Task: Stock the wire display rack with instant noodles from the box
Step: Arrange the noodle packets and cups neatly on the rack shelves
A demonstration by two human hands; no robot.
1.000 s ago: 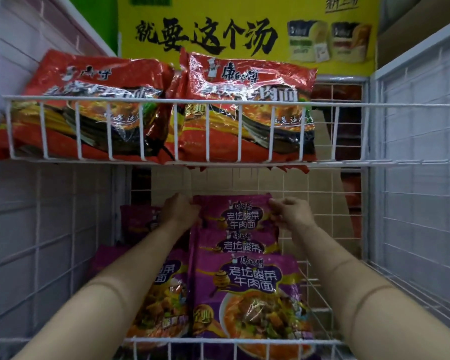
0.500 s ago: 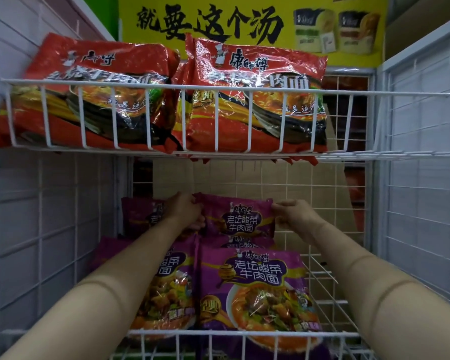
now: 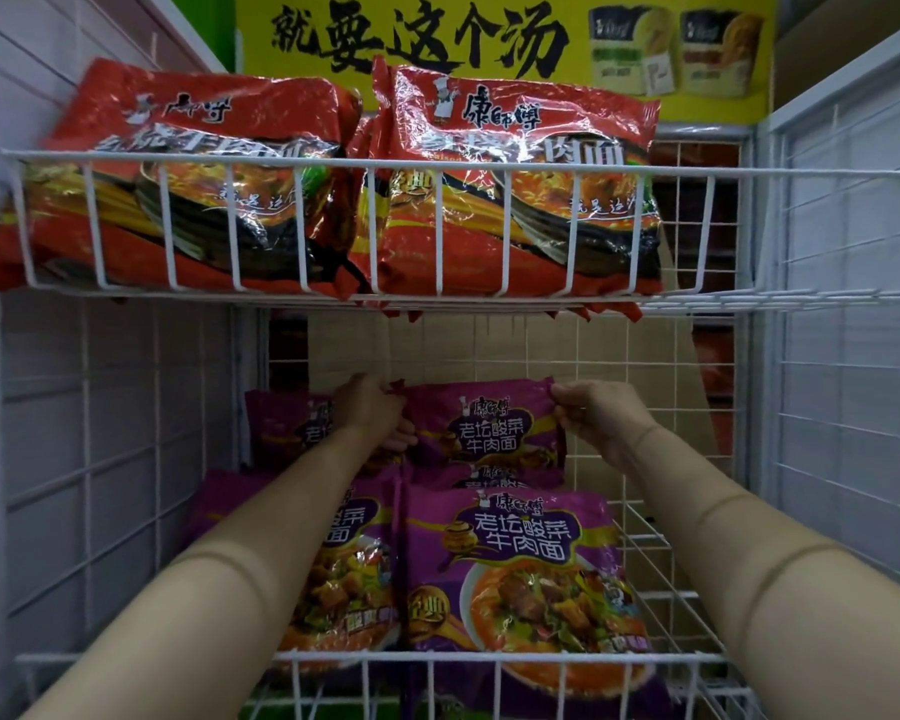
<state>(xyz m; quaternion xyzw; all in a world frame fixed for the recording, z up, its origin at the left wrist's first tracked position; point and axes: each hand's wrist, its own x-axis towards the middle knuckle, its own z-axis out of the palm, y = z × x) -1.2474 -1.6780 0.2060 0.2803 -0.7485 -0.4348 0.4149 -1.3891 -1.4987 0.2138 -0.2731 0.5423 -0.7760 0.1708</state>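
Note:
A purple noodle pack (image 3: pixel 487 433) stands upright at the back of the lower wire shelf (image 3: pixel 489 659). My left hand (image 3: pixel 372 413) grips its top left corner and my right hand (image 3: pixel 596 415) pinches its top right corner. In front of it lie more purple packs, a large one (image 3: pixel 515 569) on the right and another (image 3: pixel 349 553) on the left, partly under my left forearm. A further purple pack (image 3: pixel 281 428) stands at the back left. The box is out of view.
The upper wire shelf (image 3: pixel 437 168) holds two red noodle packs (image 3: pixel 188 189) side by side, overhanging the lower shelf. White wire side panels (image 3: pixel 853 356) close in both sides. A yellow poster (image 3: pixel 489 39) hangs behind. Bare wire shows at the lower shelf's right (image 3: pixel 661 553).
Both hands have kept hold of the back purple pack's top corners and raised it more upright. The camera tilted slightly, shifting the shelves in view.

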